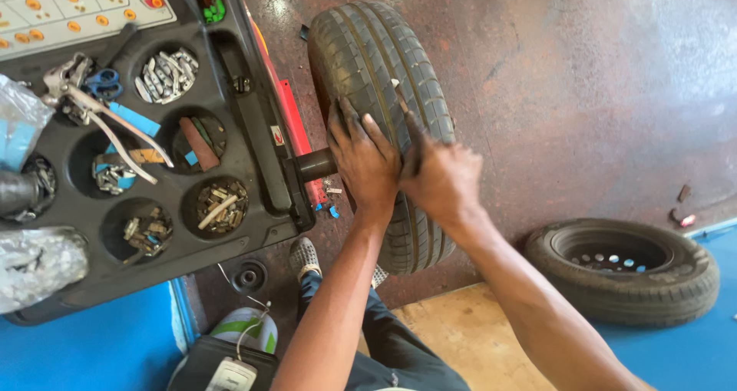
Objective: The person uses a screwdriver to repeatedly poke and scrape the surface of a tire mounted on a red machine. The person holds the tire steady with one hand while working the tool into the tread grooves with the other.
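Note:
A black tyre (376,61) stands upright on the shaft (316,163) of a wheel balancing machine. My left hand (362,159) lies flat on the tread, fingers spread and grimy. My right hand (439,174) sits just to its right on the tread, blurred, pinching a small thin tool or object (399,99) that pokes up against the grooves. Both hands touch the tyre near its middle.
The machine's black tray (253,130) on the left has round pockets with metal wheel weights (166,75), pliers (92,107) and blue tape. A second wheel (622,272) lies flat on the floor at right. My shoe (305,257) is below the tyre.

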